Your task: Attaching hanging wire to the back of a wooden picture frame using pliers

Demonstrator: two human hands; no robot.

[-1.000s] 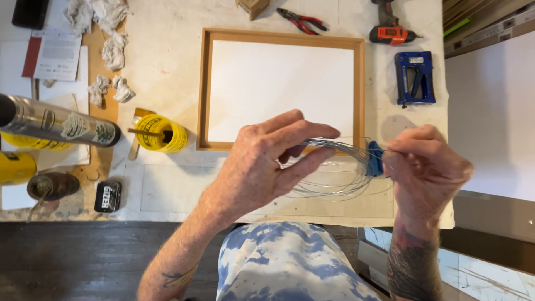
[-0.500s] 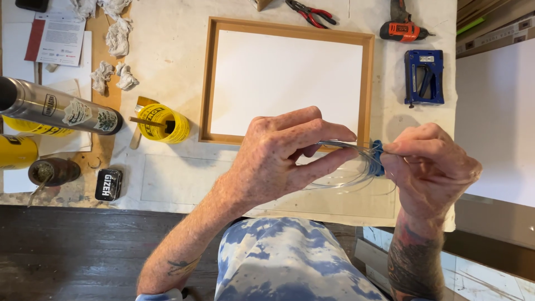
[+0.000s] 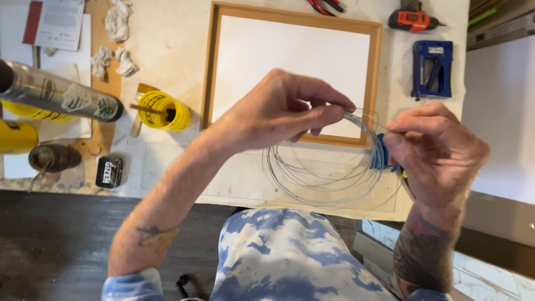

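Your left hand (image 3: 278, 114) pinches the top strands of one wire coil (image 3: 323, 175) between thumb and fingertips. The thin, silvery coil hangs in several loose loops above the table (image 3: 167, 50), before one wooden frame (image 3: 292, 72). Your right hand (image 3: 437, 153) grips the coil's blue-wrapped side.

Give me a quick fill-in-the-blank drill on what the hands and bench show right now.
1. Both hands hold a coil of thin grey ____.
2. The left hand pinches the coil at its ____ edge.
3. The right hand grips the coil where a ____ band wraps it.
4. The wooden picture frame lies beside a ____ tape roll.

Missing: wire; top; blue; yellow
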